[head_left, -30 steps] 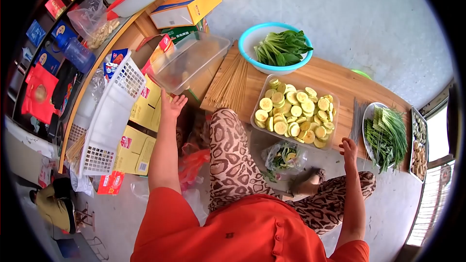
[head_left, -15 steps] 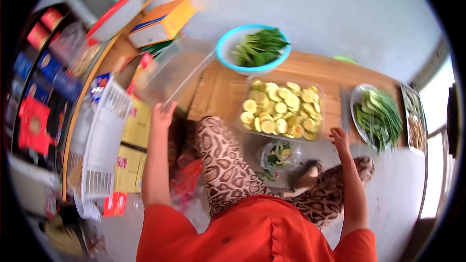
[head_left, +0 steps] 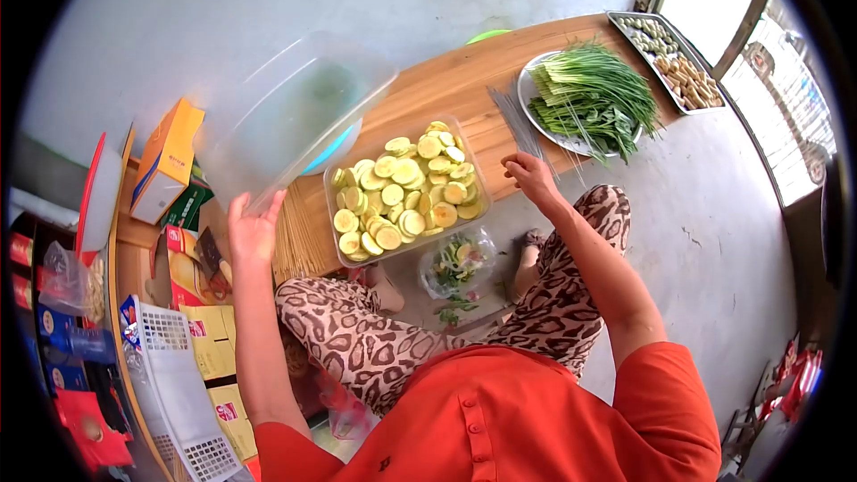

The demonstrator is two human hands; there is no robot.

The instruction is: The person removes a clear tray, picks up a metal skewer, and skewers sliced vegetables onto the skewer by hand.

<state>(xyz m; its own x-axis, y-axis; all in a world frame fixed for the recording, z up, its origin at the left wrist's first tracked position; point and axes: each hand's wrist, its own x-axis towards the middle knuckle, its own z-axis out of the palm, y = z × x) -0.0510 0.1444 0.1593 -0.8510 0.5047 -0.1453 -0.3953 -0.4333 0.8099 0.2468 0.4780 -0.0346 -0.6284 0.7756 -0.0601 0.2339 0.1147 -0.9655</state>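
My left hand (head_left: pixel 253 230) grips the near edge of a large clear plastic container (head_left: pixel 259 116), which is tilted up over a blue-rimmed bowl (head_left: pixel 328 150). A second clear container (head_left: pixel 483 205), full of sliced yellow-green squash (head_left: pixel 393 194), sits at the front of the wooden table. To its right, my right hand (head_left: pixel 533 177) has its fingers curled together beside thin metal skewers (head_left: pixel 515 118); whatever is between them, if anything, is too small to make out. A round plate (head_left: pixel 528 89) of long green vegetables (head_left: pixel 594 94) lies beyond the skewers.
A metal tray (head_left: pixel 683 107) of small foods stands at the table's far right end. A bag of vegetable scraps (head_left: pixel 457 263) lies on the floor between the feet. Left are an orange box (head_left: pixel 167 161), a white basket (head_left: pixel 183 393) and cardboard boxes (head_left: pixel 210 339).
The view has turned to the right. The clear container in my left hand has moved across in front of the bowl and its greens. My right hand has come beside the skewers.
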